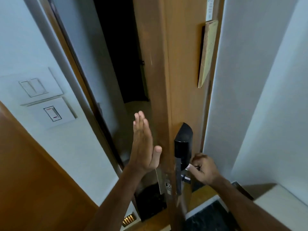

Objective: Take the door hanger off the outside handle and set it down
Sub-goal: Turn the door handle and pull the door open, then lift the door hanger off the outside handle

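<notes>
A brown wooden door (155, 72) stands ajar and I see it almost edge-on. A black lock plate (183, 144) sits on its right face, with a metal handle spindle (185, 177) below it. My right hand (205, 169) is closed at that handle, and its fingertips pinch a small white strip, seemingly the door hanger (189, 167), most of which is hidden. My left hand (143, 142) is flat with fingers together, its palm and thumb resting against the door's left face.
Light switches (35, 88) and a card switch (52, 114) are on the left wall. A tan plaque (208, 52) hangs on the door's right face. A second black lock body (150, 200) is low on the left face. White walls flank the doorway, with a pale ledge (283, 199) at lower right.
</notes>
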